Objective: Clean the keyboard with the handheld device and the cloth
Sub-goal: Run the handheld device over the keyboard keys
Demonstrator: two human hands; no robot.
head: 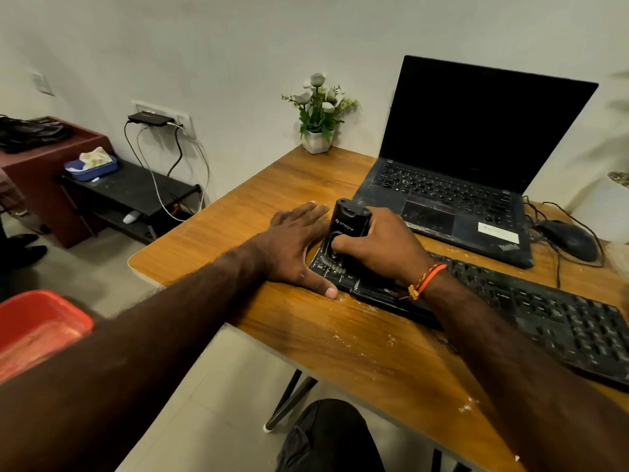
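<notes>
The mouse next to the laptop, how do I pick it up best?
Come down from above on the mouse and pinch its two long sides, palm over the rounded hump. It lies flat on the table, and its cable trails from the far end, so stay clear of that.

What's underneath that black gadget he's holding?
The handheld device, gripped by the right hand, stands on the left end of the keyboard. A few keys show at its base; those directly beneath, and its nozzle, are hidden.

An open laptop (452,185) with a dark screen sits on the wooden desk (340,342), a black mouse (567,239) just beside it, a potted flower (318,114) at the corner.
</notes>
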